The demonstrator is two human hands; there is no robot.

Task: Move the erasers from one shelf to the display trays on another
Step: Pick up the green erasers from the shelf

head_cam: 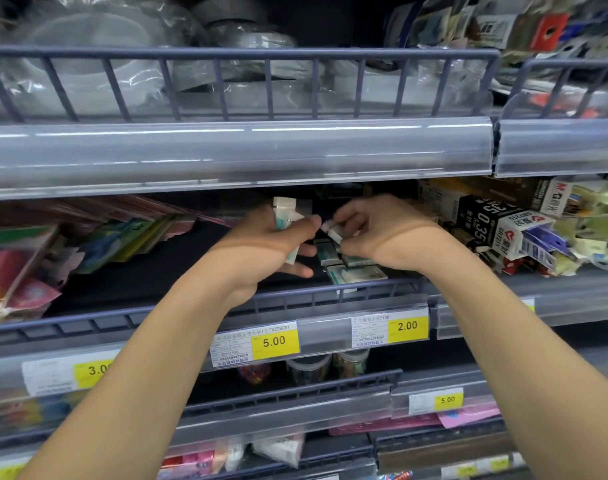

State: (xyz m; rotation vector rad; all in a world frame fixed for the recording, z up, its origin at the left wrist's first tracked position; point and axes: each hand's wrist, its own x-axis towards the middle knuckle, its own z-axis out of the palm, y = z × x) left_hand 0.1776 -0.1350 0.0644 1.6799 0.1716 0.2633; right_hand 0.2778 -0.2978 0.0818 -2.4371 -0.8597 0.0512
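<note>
Both my hands reach into the middle shelf point(198, 317). My left hand point(274, 247) grips a small stack of white and green erasers point(284, 211), which stick out above and below the fist. My right hand point(375, 230) pinches one white eraser point(334, 233) between thumb and fingertips, close to the left hand. Below them several more erasers point(354, 271) in green and white sleeves lie loose on the dark shelf floor behind the low rail. No display tray can be made out.
Colourful paper packs point(36, 261) fill the shelf's left side. Black and white boxes point(496, 230) crowd its right. A wire rail and wrapped plates point(88, 64) sit on the shelf above. Yellow price tags point(274, 341) line the shelf edge; jars point(309, 370) stand below.
</note>
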